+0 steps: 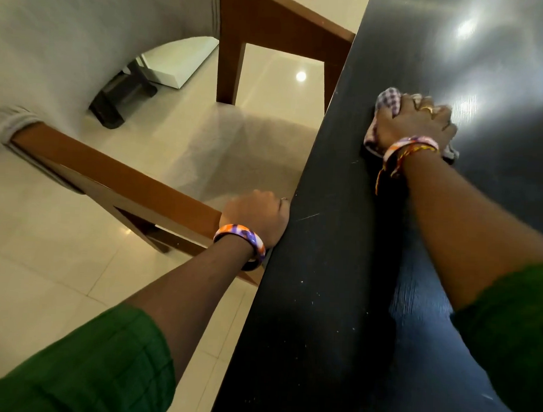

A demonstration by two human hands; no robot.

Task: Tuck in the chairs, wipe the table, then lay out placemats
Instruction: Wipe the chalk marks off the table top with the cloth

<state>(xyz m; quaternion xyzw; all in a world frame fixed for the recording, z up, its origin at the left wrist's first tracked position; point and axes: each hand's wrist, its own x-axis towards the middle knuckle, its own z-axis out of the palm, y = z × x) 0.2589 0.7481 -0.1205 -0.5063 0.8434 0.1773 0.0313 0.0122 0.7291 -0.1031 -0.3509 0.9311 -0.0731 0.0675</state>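
The black table [323,270] fills the right half of the view, its glossy top catching ceiling light. My right hand [417,125] grips a checked purple-and-white cloth [388,100] and presses it on the tabletop near the left edge. My left hand [255,216] rests against the table's left edge with fingers curled; what they hold is hidden. A chair [83,73] with grey upholstery and brown wooden arms stands to the left, its seat reaching under the table edge and its arm [125,184] running right up to my left hand.
Glossy cream floor tiles [58,274] lie below and left of the table. A dark stand and a white box [164,67] show under the chair's curved back. Green sleeves cover both my forearms.
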